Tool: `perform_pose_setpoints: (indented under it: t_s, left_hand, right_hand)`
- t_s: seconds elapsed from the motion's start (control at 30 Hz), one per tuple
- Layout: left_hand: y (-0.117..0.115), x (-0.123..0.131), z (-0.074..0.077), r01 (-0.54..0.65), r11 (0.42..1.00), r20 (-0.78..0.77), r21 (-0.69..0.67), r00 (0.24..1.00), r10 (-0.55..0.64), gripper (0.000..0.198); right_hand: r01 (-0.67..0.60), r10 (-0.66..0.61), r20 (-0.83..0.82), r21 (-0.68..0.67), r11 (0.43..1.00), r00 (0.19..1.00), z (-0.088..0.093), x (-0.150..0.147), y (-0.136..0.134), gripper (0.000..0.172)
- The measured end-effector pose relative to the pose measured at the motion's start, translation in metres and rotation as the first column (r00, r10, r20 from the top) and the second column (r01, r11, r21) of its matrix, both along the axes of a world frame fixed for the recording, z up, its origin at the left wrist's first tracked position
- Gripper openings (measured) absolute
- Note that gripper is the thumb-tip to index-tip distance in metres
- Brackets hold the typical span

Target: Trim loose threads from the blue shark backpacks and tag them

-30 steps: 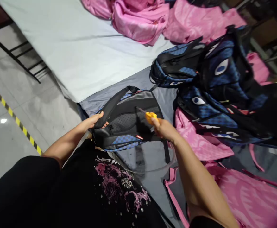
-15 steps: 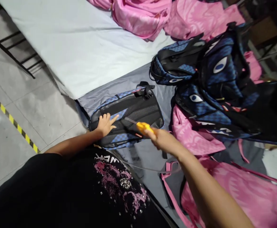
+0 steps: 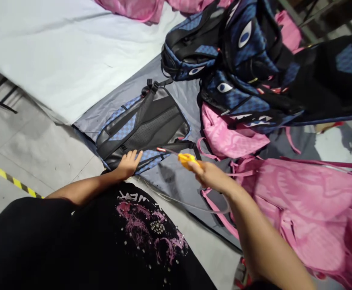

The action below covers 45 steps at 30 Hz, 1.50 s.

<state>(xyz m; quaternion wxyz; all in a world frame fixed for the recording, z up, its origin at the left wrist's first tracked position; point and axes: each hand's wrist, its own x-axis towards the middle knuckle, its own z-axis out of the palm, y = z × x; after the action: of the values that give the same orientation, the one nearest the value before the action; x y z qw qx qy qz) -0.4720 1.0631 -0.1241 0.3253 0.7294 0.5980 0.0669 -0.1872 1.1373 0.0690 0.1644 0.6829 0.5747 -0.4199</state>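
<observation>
Left hand (image 3: 128,164): laid over the near edge of a black backpack with blue checked panels (image 3: 151,125), fingers extended and resting on its surface, unclenched. The backpack lies with its padded back and straps facing up, extending forward and to the right from beneath that hand, its far end ahead and to the left of the right hand (image 3: 204,171). Right hand: grasping a yellow tool (image 3: 188,160), fingers closed about its body, with a thin shaft pointing left toward the backpack's near side. A small red tag (image 3: 161,149) lies near the shaft's end; contact between shaft and bag cannot be determined. A clear tube (image 3: 194,204) curves beneath the right wrist and runs leftward toward the left hand. The grey-covered worktop (image 3: 186,92) supports the backpack ahead of both hands. Ahead and to the right of the right hand, blue checked backpacks with eye patches (image 3: 239,92) are heaped together, partly over a pink bag (image 3: 230,135). Directly right of the right hand lies a larger pink backpack (image 3: 308,193). Well ahead of the left hand, a white cloth (image 3: 58,48) is spread. Left of that hand, yellow-and-black tape (image 3: 11,179) marks the floor.
</observation>
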Motion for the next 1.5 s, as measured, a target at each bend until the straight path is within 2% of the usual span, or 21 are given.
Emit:
perform_pose_setpoints:
  t_s: [0.1,0.17,0.23,0.27,0.33,0.43,0.5,0.53,0.63,0.7,0.77,0.83,0.9,0.93,1.0,1.03,1.13,1.2,1.3,1.37,1.5]
  left_hand:
    - [0.027,-0.009,0.006,-0.191,0.947,0.315,-0.259,0.91,0.269,0.046]
    - [0.044,-0.008,0.009,-0.186,0.862,0.388,-0.472,0.834,0.392,0.047]
    - [0.053,0.005,0.01,-0.143,0.822,0.382,-0.551,0.832,0.401,0.054]
    - [0.053,0.014,0.011,-0.136,0.826,0.382,-0.547,0.838,0.39,0.053]
    - [0.043,0.035,0.012,-0.166,0.876,0.345,-0.453,0.873,0.344,0.046]
    - [0.021,0.062,0.015,-0.139,0.981,0.085,-0.138,0.985,0.151,0.043]
    - [0.014,0.072,0.016,-0.074,0.997,-0.074,-0.014,0.995,0.073,0.044]
    - [0.015,0.074,0.016,-0.08,0.996,-0.046,-0.027,0.996,0.079,0.045]
    - [0.034,0.071,0.017,-0.144,0.966,0.252,-0.214,0.947,0.197,0.044]
    - [0.049,0.06,0.022,-0.104,0.937,0.395,-0.333,0.887,0.239,0.042]
    - [0.057,0.04,0.029,-0.067,0.934,0.444,-0.35,0.866,0.229,0.036]
    - [0.057,0.009,0.037,-0.144,0.936,0.465,-0.321,0.837,0.288,0.04]
    - [0.056,-0.025,0.04,-0.383,0.834,0.465,-0.398,0.699,0.543,0.037]
    - [0.056,-0.041,0.04,-0.483,0.734,0.444,-0.478,0.588,0.676,0.033]
    - [0.061,-0.066,0.037,-0.536,0.544,0.372,-0.646,0.401,0.837,0.027]
    - [0.065,-0.075,0.034,-0.504,0.497,0.345,-0.707,0.368,0.863,0.026]
    - [0.077,-0.085,0.03,-0.374,0.473,0.337,-0.797,0.375,0.864,0.032]
    - [0.079,-0.081,0.027,-0.225,0.417,0.333,-0.88,0.334,0.882,0.034]
    - [0.075,-0.067,0.019,0.141,0.241,0.272,-0.96,0.272,0.923,0.042]
    - [0.074,-0.057,0.011,0.314,0.153,0.248,-0.937,0.291,0.924,0.056]
    - [0.083,-0.048,-0.002,0.399,0.122,0.269,-0.909,0.337,0.902,0.071]
  right_hand:
    - [0.166,-0.16,-0.083,0.07,0.984,0.984,0.0,0.017,-0.035,0.056]
    - [0.166,-0.182,-0.198,-0.092,0.982,0.963,-0.004,0.02,-0.056,0.058]
    - [0.101,-0.156,-0.266,-0.21,0.972,0.951,-0.009,0.019,-0.067,0.058]
    - [0.095,-0.136,-0.242,-0.174,0.98,0.961,-0.012,0.019,-0.067,0.058]
    - [0.122,-0.117,-0.068,0.076,0.99,0.991,-0.014,0.021,-0.061,0.057]
    - [0.025,-0.09,0.193,0.317,0.948,0.977,-0.015,0.033,-0.047,0.054]
    - [-0.034,-0.035,0.236,0.283,0.958,0.971,-0.016,0.04,-0.046,0.054]
    - [-0.024,-0.046,0.247,0.274,0.961,0.968,-0.018,0.041,-0.05,0.057]
    - [0.06,-0.125,0.243,0.258,0.964,0.962,-0.028,0.029,-0.081,0.061]
    - [0.037,-0.062,0.174,0.143,0.989,0.983,-0.039,0.005,-0.115,0.057]
    - [-0.002,-0.003,0.149,0.037,0.999,0.989,-0.053,-0.027,-0.151,0.05]
    - [0.029,-0.03,0.173,0.012,1.0,0.984,-0.07,-0.059,-0.18,0.046]
    - [0.088,-0.091,0.205,0.023,0.996,0.975,-0.088,-0.086,-0.198,0.045]
    - [0.117,-0.121,0.225,0.032,0.993,0.967,-0.098,-0.097,-0.204,0.045]
    - [0.165,-0.175,0.258,0.06,0.985,0.95,-0.115,-0.113,-0.213,0.046]
    - [0.184,-0.198,0.274,0.075,0.98,0.941,-0.123,-0.12,-0.216,0.046]
    - [0.225,-0.254,0.335,0.124,0.966,0.907,-0.143,-0.139,-0.226,0.046]
    - [0.237,-0.281,0.382,0.157,0.959,0.88,-0.152,-0.15,-0.229,0.047]
    - [0.224,-0.276,0.353,0.182,0.957,0.894,-0.162,-0.162,-0.223,0.047]
    - [0.203,-0.249,0.268,0.188,0.961,0.931,-0.166,-0.166,-0.215,0.044]
    - [0.233,-0.281,0.238,0.209,0.95,0.93,-0.17,-0.164,-0.211,0.042]
